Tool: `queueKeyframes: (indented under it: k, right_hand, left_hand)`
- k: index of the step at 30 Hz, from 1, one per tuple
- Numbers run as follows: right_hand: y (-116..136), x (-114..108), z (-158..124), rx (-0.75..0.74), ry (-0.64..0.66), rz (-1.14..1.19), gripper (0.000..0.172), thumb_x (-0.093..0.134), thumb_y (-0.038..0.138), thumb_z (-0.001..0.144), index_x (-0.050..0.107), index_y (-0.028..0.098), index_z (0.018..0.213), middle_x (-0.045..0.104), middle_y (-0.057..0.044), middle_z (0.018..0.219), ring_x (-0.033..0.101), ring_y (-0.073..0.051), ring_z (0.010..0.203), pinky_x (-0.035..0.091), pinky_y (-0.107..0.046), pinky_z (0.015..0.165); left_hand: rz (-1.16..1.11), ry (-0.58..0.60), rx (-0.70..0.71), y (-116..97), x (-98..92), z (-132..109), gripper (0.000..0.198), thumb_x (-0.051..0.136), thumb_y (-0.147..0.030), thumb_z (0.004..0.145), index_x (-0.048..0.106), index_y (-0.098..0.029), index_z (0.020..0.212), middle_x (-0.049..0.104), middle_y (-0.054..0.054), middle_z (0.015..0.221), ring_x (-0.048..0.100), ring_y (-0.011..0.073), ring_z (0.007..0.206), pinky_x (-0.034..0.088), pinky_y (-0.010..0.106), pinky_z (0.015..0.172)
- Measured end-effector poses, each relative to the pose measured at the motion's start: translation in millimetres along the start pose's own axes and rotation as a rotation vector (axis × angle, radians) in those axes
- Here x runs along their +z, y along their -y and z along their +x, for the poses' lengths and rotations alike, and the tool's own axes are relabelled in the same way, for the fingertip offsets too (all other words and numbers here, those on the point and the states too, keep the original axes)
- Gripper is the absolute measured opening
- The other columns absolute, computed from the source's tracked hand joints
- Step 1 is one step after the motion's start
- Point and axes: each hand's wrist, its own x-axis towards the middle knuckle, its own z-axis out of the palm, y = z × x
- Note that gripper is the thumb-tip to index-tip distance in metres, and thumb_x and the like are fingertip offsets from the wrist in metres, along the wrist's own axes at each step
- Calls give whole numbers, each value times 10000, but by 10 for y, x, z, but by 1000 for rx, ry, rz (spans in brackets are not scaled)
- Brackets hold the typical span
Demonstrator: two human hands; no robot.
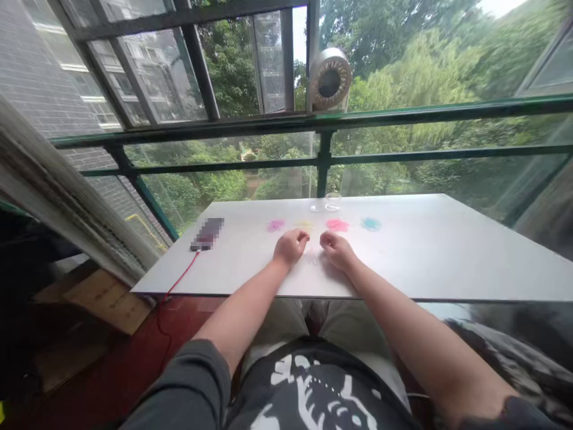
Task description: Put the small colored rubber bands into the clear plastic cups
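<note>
On the white table, my left hand and my right hand face each other a short gap apart. The fingers of both are pinched or curled closed; anything inside them is too small or hidden to make out. Beyond the hands lie small loose heaps of fine coloured pieces: a purple heap, a yellow heap close to my left fingertips, a pinkish-red heap behind my right hand, and a teal heap. Between my wrists is a faint pale heap. The kind of pieces cannot be told.
A clear round container and a flat clear dish or lid stand near the far edge. At left lies a blurred phone-like device with a red cable running over the front edge. A green railing borders the back.
</note>
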Motion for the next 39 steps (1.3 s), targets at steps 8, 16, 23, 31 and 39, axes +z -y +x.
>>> queueKeyframes:
  k: [8, 16, 23, 31, 39]
  right_hand:
    - [-5, -2, -14, 14, 15, 12, 54, 474, 186, 719, 522, 190, 696, 514, 18, 612, 463, -122, 604, 370, -241, 614]
    - [7, 5, -35, 44, 15, 13, 73, 515, 246, 727, 550, 185, 706, 506, 27, 588, 447, -109, 559, 357, -239, 579]
    - [33, -5, -39, 43, 31, 17, 59, 509, 225, 717, 545, 184, 695, 510, 29, 581, 444, -106, 553, 357, -237, 575]
    - [55, -12, -41, 51, 39, 14, 59, 514, 225, 711, 548, 181, 692, 517, 28, 576, 454, -106, 550, 361, -237, 571]
    - [84, -19, -35, 41, 37, 1, 60, 509, 217, 699, 549, 177, 675, 550, 15, 602, 479, -113, 572, 373, -238, 571]
  left_hand:
    - [-31, 57, 12, 16, -56, 5, 110, 540, -221, 805, 634, -173, 836, 681, 36, 785, 614, 153, 754, 475, 268, 748]
    - [-95, 199, 80, -15, -53, -14, 115, 565, -236, 781, 655, -174, 817, 692, 24, 786, 610, 136, 719, 475, 258, 731]
    - [-99, 202, 57, -13, -62, -16, 119, 563, -224, 767, 656, -167, 814, 694, 30, 783, 613, 139, 713, 479, 264, 729]
    - [-113, 203, 48, -12, -66, -19, 96, 576, -213, 738, 648, -163, 777, 690, 25, 746, 622, 135, 707, 487, 254, 723]
    - [-112, 190, 49, 15, -60, -30, 103, 592, -225, 729, 666, -169, 774, 691, 16, 723, 625, 128, 678, 488, 243, 697]
